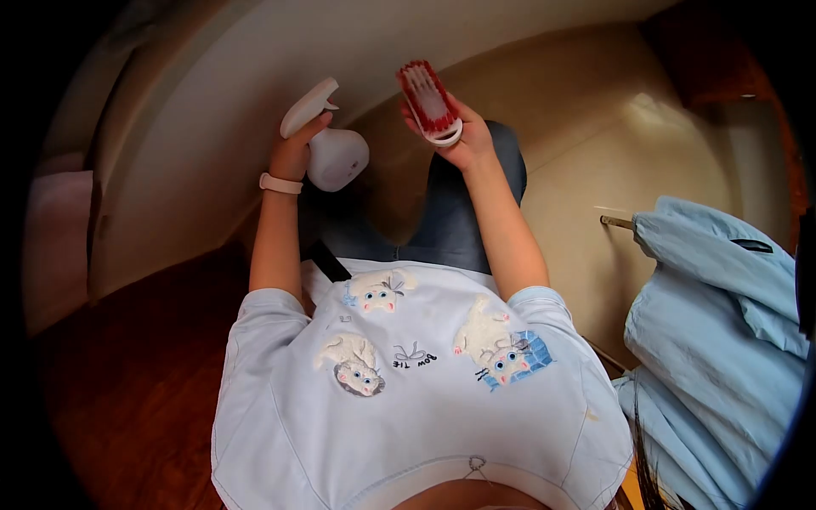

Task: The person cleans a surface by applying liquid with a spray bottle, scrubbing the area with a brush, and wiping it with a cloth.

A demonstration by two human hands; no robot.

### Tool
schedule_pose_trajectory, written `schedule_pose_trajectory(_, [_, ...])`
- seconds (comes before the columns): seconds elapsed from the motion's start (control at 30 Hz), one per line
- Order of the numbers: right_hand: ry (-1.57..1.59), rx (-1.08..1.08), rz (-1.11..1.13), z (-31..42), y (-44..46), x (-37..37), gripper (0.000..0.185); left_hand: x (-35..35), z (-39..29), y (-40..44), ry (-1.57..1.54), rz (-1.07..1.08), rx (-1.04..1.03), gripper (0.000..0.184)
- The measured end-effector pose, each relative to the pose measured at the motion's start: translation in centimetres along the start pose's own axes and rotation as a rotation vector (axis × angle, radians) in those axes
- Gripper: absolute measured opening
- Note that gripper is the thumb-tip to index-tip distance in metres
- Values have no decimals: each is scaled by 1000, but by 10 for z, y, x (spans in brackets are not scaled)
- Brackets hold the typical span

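My left hand (295,151) is closed around the neck of a white spray bottle (338,161), just below its trigger head. The bottle's rounded body hangs to the right of the hand. In my right hand (469,140) lies a scrubbing brush (427,98) with red and white bristles turned up toward me. Its white looped end points back to my wrist. The fingers wrap the brush from beneath and are partly hidden by it. Both hands are raised in front of my knees, apart from each other.
A pale wall (183,161) curves along the left, close to the left hand. Light blue cloth (714,314) hangs at the right, by a short metal rod (616,222). Shiny beige floor (586,161) stretches ahead, and dark reddish wood (144,382) lies at lower left.
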State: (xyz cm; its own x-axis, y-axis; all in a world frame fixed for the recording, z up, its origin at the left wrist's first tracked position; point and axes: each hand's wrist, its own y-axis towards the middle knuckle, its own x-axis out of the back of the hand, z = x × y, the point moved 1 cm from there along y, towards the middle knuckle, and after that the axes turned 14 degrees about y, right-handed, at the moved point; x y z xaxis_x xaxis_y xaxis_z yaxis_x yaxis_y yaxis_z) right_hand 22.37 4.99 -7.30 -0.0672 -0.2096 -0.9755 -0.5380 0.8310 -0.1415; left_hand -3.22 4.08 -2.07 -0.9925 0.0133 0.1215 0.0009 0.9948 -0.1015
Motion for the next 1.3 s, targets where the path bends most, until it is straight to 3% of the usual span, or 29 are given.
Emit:
schedule_pose_trajectory(0.1, [79,-14,26,-4,-13,3,48,-28,40,-9,24,-7,163,34])
schedule_pose_trajectory(0.27, [129,-64,75,-15,-8,1,49,-60,113,0,-104,-15,204,38])
schedule_pose_trajectory(0.4, [25,-53,95,-16,-9,-15,47,-102,172,-16,476,-177,37,39])
schedule_pose_trajectory(0.5, [43,-120,187,-16,-7,-21,51,-105,175,-22,446,-30,68,40])
schedule_pose_trajectory(0.57, [112,-195,216,-21,-8,-24,49,-107,167,-37,661,246,-51,35])
schedule_pose_trajectory(0.6, [161,-280,256,-18,-3,-30,46,-111,164,-33,657,224,-70,35])
schedule_pose_trajectory(0.73, [56,-258,257,-27,-3,-41,45,-102,151,-50,987,391,-158,32])
schedule_pose_trajectory(0.8, [-395,189,-130,-29,8,-45,41,-87,80,-49,1294,399,119,29])
schedule_pose_trajectory(0.83, [-355,149,-68,-31,6,-50,40,-80,87,-48,1423,362,192,31])
schedule_pose_trajectory(0.87, [-590,255,-95,-33,4,-53,45,-65,93,-41,1552,306,265,32])
schedule_pose_trajectory(0.9, [-708,356,-37,-37,7,-62,49,-37,73,-36,1388,59,106,31])
schedule_pose_trajectory(0.97, [-824,456,24,-43,15,-77,53,0,-34,-32,1094,-394,-158,20])
schedule_pose_trajectory(1.03, [-1365,839,156,-46,23,-91,61,22,-152,-45,1048,-746,-796,14])
schedule_pose_trajectory(1.07, [-1362,831,156,-50,24,-102,61,45,-185,-36,1120,-862,-997,15])
schedule_pose_trajectory(1.13, [-1742,1302,188,-58,28,-140,65,81,-250,-7,1268,-899,-1103,11])
schedule_pose_trajectory(1.2, [-1703,1358,163,-68,36,-166,63,95,-268,24,1336,-852,-1109,12])
schedule_pose_trajectory(1.27, [-1663,1429,139,-75,43,-175,61,94,-263,44,1828,-997,-1125,13])
schedule_pose_trajectory(1.3, [-1803,1543,265,-78,49,-181,61,98,-266,48,1827,-1015,-1142,13])
